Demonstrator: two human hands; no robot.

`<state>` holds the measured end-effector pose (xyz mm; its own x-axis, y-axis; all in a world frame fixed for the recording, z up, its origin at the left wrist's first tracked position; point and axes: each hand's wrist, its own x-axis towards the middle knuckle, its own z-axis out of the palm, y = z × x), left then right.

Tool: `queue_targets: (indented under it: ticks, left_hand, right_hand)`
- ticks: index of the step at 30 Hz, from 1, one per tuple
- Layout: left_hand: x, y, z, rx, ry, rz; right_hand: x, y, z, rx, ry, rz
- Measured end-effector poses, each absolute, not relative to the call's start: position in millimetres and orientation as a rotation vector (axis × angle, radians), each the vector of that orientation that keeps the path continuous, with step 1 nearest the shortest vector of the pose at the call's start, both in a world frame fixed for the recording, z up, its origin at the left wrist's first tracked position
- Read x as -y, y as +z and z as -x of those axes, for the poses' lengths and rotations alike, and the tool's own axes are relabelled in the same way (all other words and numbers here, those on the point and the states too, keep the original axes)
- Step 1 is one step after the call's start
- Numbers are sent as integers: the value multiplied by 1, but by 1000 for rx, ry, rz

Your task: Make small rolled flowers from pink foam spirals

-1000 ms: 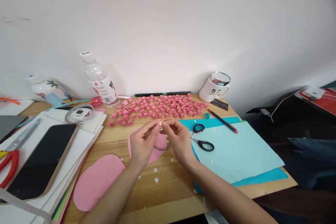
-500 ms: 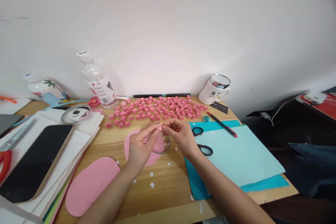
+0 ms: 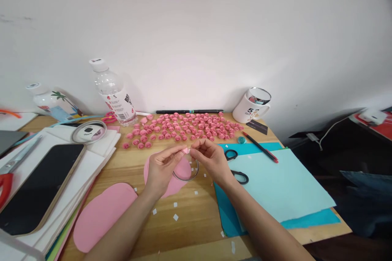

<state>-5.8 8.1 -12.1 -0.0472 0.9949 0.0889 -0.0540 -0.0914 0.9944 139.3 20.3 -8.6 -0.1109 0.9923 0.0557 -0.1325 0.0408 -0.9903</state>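
Note:
My left hand [image 3: 162,169] and my right hand [image 3: 211,159] meet above the wooden desk [image 3: 128,163], fingertips pinched together on a small pink paper piece [image 3: 185,151]. A clear tape roll [image 3: 186,170] sits just below the fingers, over a pink paper sheet [image 3: 176,175]. Behind the hands lie several small pink paper roses [image 3: 183,126] spread in rows.
Black scissors [image 3: 237,167] rest on light blue paper [image 3: 275,183] at right. A mug [image 3: 252,108], a red pencil [image 3: 260,147], a black pen [image 3: 190,111], a water bottle [image 3: 112,91], a phone [image 3: 39,187] on white sheets and another pink oval sheet [image 3: 102,214] surround the hands.
Both hands have stayed pinched on the small pink piece, dropping slightly toward the tape roll; the view has shifted a little.

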Motion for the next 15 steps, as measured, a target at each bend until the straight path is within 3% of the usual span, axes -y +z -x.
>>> queue_targets:
  ticks: [4,15]
  left_hand:
    - [-9,-15,7,-1165,1338,-1259]
    - [-11,-12,9,-1154,1329,-1477]
  right_hand:
    - [-19,-9,-138,1203,1251,1085]
    - [-20,-12,-139,1119,1464,1090]
